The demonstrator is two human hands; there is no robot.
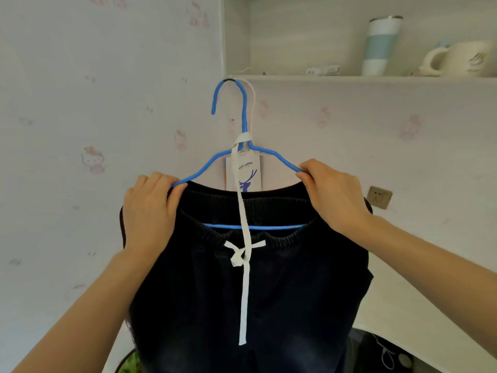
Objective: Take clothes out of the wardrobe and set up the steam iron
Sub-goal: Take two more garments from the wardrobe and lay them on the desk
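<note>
A pair of dark trousers (269, 286) with a white drawstring (245, 265) hangs on a blue wire hanger (243, 111). The hanger's hook sits over the left end of a wall shelf (349, 78). My left hand (150, 214) grips the hanger's left shoulder together with the waistband. At the hanger's right shoulder, my right hand (333, 195) grips the wire and waistband the same way. The drawstring's upper end is looped round the hanger's neck. No steam iron is in view.
A white paper bag (251, 170) with a blue deer print hangs behind the hanger. On the shelf stand a striped tumbler (379, 45) and a cream kettle (457, 59). A wall socket (379, 197) is at the right. Dark objects and a cord lie at lower right.
</note>
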